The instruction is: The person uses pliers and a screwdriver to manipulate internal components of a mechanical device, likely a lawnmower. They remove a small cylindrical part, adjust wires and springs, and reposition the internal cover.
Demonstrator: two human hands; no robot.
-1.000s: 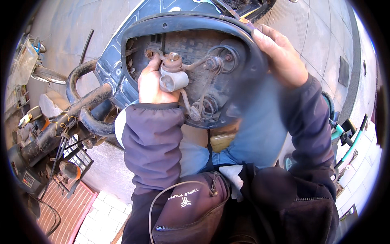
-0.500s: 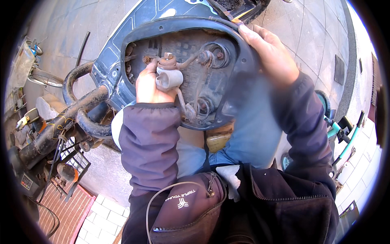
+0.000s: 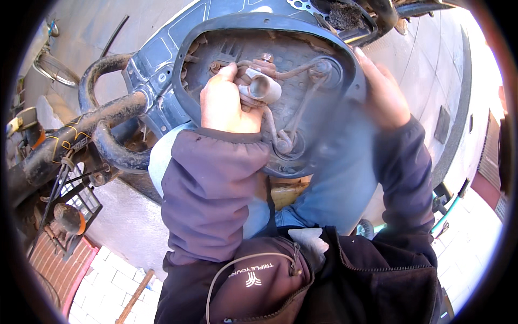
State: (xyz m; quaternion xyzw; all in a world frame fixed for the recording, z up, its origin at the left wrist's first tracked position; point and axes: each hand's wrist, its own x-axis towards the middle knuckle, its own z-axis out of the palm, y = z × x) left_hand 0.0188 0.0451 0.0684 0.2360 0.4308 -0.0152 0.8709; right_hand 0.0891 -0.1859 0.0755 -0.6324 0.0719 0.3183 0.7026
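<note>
An upturned bike saddle (image 3: 259, 24) lies over my lap, its dusty hollow underside facing up. On it sit rusty wire rails, coil springs (image 3: 325, 69) and a clamp (image 3: 264, 89) with a short grey tube socket and a bolt. My left hand (image 3: 225, 102) is closed around the clamp from its left side, the thumb along the top rail. At the right, my right hand (image 3: 386, 92) grips the saddle's outer rim, with some of its fingers hidden. A blur covers the lower right part of the saddle.
Beyond the saddle runs a dark blue frame panel (image 3: 162, 56). Left of it are a thick worn tube (image 3: 116, 116) and curved black bars (image 3: 116, 154). An orange-edged lamp (image 3: 70, 218) hangs lower left. A wooden stick (image 3: 135, 296) lies on white tiles; a teal bar (image 3: 448, 216) is at right.
My left hand and the clamp have shifted right and slightly up in the picture, the socket's opening now showing more. My right hand sits further right along the rim. The whole view has shifted too.
</note>
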